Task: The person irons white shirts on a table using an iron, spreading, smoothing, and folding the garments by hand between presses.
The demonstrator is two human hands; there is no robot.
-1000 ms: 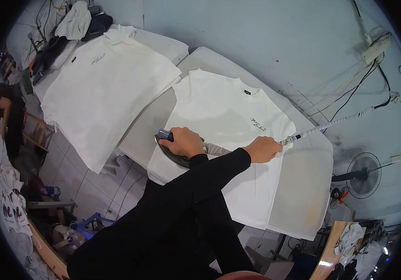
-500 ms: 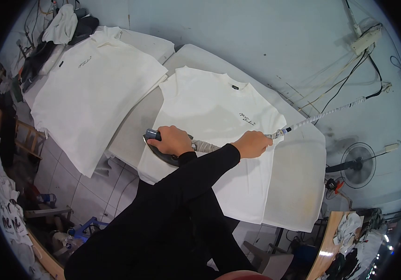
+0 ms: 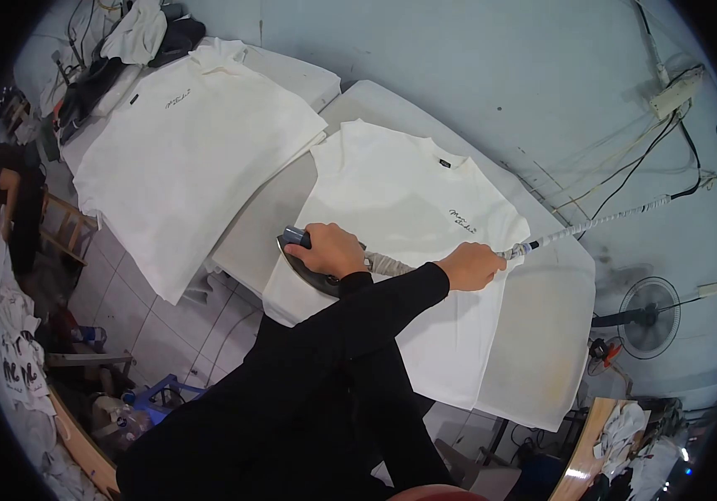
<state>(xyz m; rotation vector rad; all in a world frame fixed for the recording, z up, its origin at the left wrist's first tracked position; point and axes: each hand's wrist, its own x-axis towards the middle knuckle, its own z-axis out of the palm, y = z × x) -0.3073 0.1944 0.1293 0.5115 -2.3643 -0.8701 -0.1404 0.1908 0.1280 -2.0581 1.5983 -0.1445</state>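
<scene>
My right hand (image 3: 333, 250) is wrapped round the handle of a steam iron (image 3: 304, 269), which rests on the lower left part of a white T-shirt (image 3: 392, 188). My left arm crosses over the right one. At its end, my left hand (image 3: 473, 267) is closed round the iron's cloth-wrapped hose (image 3: 388, 264), above the right side of the shirt. The hose continues beyond that fist towards the wall. The shirt lies flat, its collar at the far side and dark script on its chest. Under it is a pale padded ironing table (image 3: 538, 334).
A second white T-shirt (image 3: 196, 154) is spread to the left, hanging over the table edge. Dark and white cloths (image 3: 137, 33) are heaped at the back left. On the right are a fan (image 3: 649, 317) and a wall-mounted power box (image 3: 676, 93) with cables. Another person's arm (image 3: 10, 196) shows far left.
The whole view has shifted, so the table and shirts appear farther right. Both hands keep their grips, and the iron stays on nearly the same part of the shirt.
</scene>
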